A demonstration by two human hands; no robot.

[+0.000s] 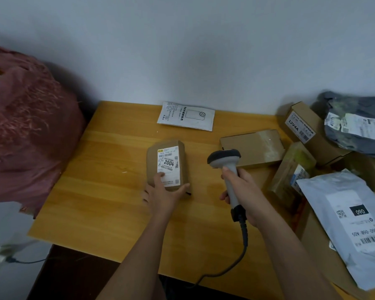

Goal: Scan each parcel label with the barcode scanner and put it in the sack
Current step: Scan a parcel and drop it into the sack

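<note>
1. Nearest the camera, the right hand (241, 191) is wrapped around the handle of the barcode scanner (227, 167), its cable (243, 243) trailing off the front edge of the worktop (100, 191).
2. Left hand (164, 191) steadies the small brown parcel (167, 164) at its near end: thumb on one side, fingers on the other, one fingertip lying on the white label (168, 166).
3. That parcel lies flat mid-worktop, label up, just left of the scanner head, which points away from the person rather than at the label.
4. To scan well, I would tilt the scanner head left and down until it faces the barcode, and slide the fingertip off the label so no printed part is covered.
5. Keep the parcel still and flat until the scan registers; a tilted label may misread.
6. Red sack (28, 131) stands at the left edge of the worktop, an easy reach for the left hand.
7. More parcels (301, 152) wait piled at the right, and a white envelope (186, 115) lies by the wall.
</note>
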